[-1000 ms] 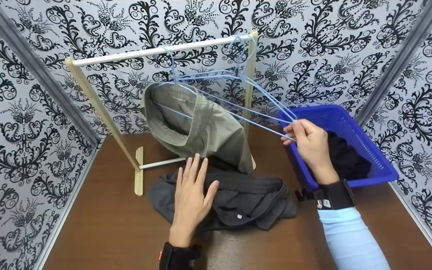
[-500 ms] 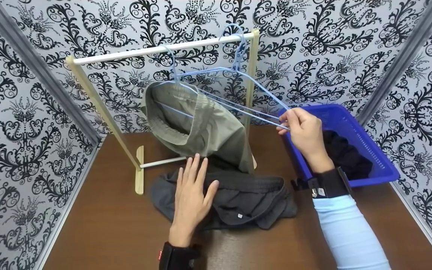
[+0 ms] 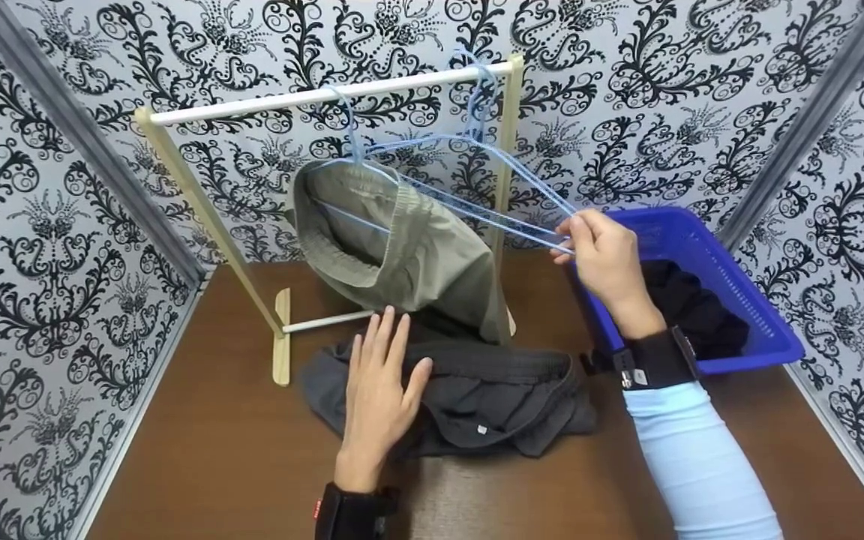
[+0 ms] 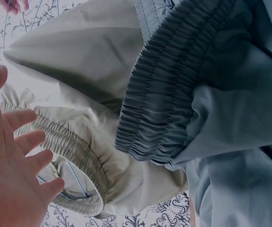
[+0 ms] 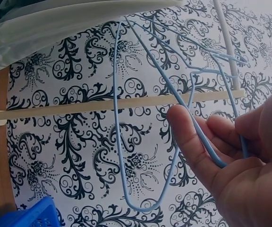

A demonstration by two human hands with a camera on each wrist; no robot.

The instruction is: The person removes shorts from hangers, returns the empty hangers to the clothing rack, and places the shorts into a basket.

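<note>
My right hand [image 3: 608, 255] pinches one end of a blue wire hanger [image 3: 526, 176], whose hook is up at the right end of the rack's white rod [image 3: 252, 106]. In the right wrist view a second blue hanger [image 5: 116, 118] dangles beside the held one. Fingers straight and slightly spread, my left hand [image 3: 379, 390] is over dark grey elastic-waist bottoms [image 3: 507, 397] bunched on the table. Olive-green elastic-waist bottoms [image 3: 443, 255] hang from another blue hanger [image 3: 353, 135] at mid-rod, waistband opening facing left. The left wrist view shows the left palm and fingers holding nothing.
A blue plastic basket [image 3: 766, 349] with black clothing [image 3: 691, 315] in it stands right of the rack. The wooden foot [image 3: 280, 337] of the rack is on the brown table [image 3: 199, 450]. Patterned walls [image 3: 49, 247] enclose the back and sides.
My right hand has moved up and left with the end of the hanger, and the hanger hooks have shifted at the rod. The left hand has stayed nearly still.
</note>
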